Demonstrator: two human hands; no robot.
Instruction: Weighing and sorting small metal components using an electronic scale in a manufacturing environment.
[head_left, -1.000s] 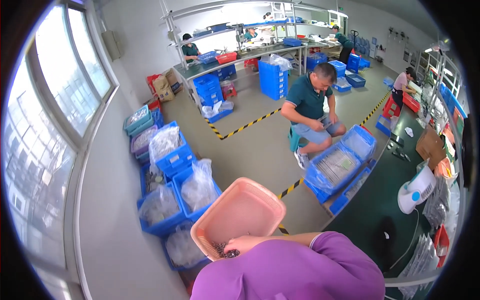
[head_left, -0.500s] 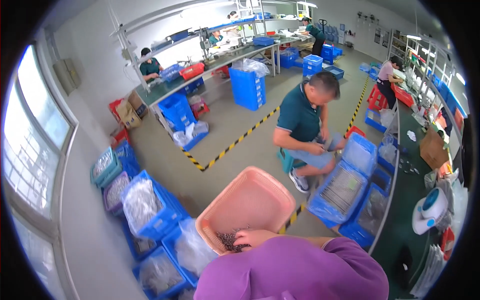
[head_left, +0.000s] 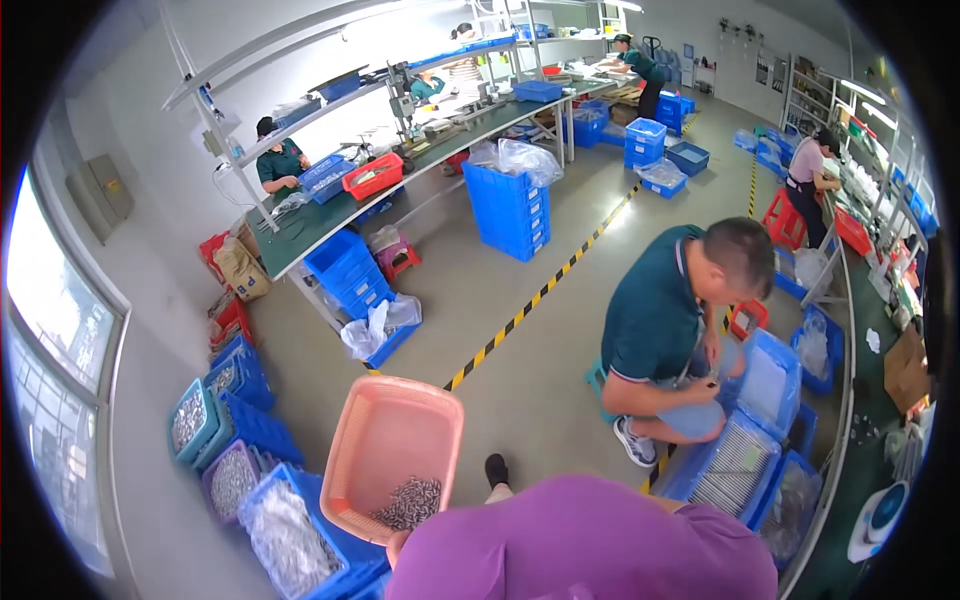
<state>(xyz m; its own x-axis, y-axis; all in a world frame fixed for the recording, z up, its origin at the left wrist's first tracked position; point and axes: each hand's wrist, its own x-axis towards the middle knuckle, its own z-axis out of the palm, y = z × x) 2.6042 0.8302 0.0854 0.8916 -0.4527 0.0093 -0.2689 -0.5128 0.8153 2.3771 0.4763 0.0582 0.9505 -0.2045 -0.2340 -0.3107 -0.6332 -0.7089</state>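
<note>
Pink plastic, shallow and rectangular, the tray [head_left: 392,455] sits tilted before my chest, its near rim low and a heap of small dark metal parts [head_left: 408,503] gathered in the near corner. My purple sleeve [head_left: 580,540] fills the lower edge of the view and covers most of my arms; only a bit of my left hand [head_left: 396,546] shows at the tray's near rim, seemingly gripping it, though I cannot tell how the fingers close. My right hand is hidden, so its state cannot be told. I judge the tray light and slightly flexible when bare, yet the loose parts will slide and shift the weight toward whichever corner dips, so it is best held at the rim on two sides and kept level. The parts look small, hard and easily spilled. Count: one pink tray, one heap of parts, too many to number. Below and to my left stand several blue bins [head_left: 258,430] on the floor, at least four, some lined with clear bags [head_left: 282,525] of similar pieces. One person in a dark green shirt [head_left: 655,320] crouches on a stool to my right over more blue bins [head_left: 735,465]. A long green tabletop [head_left: 330,215] runs beyond, with other workers at it.
</note>
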